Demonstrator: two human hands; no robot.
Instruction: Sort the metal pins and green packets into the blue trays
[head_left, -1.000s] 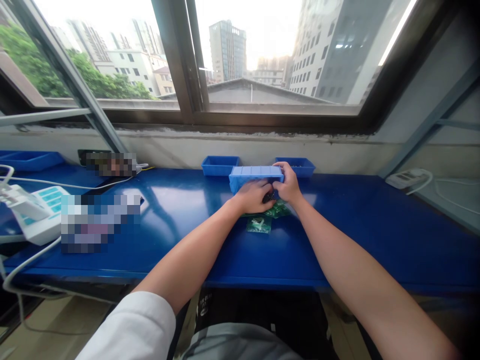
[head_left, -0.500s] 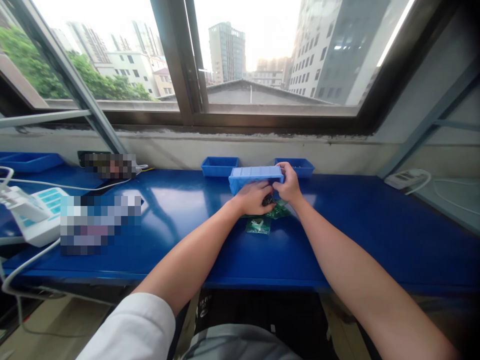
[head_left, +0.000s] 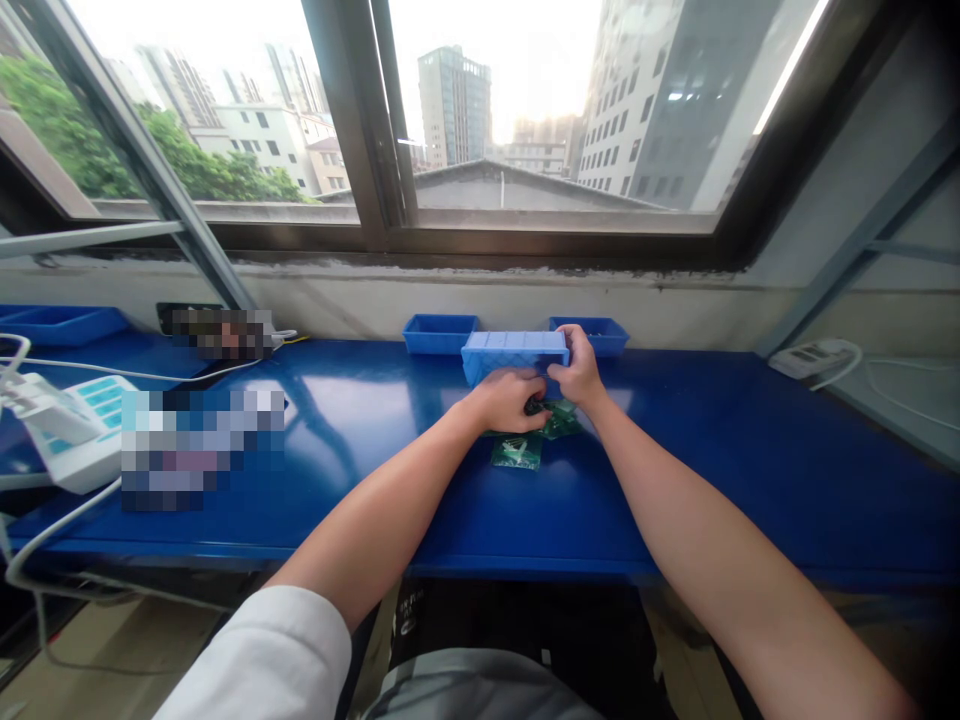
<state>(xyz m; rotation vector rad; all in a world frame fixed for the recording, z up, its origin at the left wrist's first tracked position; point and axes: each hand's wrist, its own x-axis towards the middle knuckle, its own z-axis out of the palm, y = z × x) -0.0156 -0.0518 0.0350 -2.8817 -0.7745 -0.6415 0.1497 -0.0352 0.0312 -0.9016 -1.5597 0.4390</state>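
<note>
A light-blue plastic bin (head_left: 516, 345) is tipped on its side above the table, its underside turned up. My right hand (head_left: 582, 372) grips the bin's right end, thumb and fingers closed on it. Below the bin, my left hand (head_left: 511, 400) has its fingers curled, with something dark and small at the fingertips that I cannot make out. Several small green packets (head_left: 561, 420) lie in a heap under and beside my hands. One green packet (head_left: 516, 452) with small pale pieces showing lies nearest me. The bin's inside is hidden.
Against the wall stand a blue bin (head_left: 441, 334) and another blue bin (head_left: 611, 336) with small items inside. To the left are blue trays (head_left: 67, 323), a white power strip (head_left: 82, 425) with cables, and blurred-out objects. A white device (head_left: 816, 357) sits at the far right.
The tipped bin has shifted very slightly to the right. My left fingers have moved a little over the dark item, and the packets lie as before.
</note>
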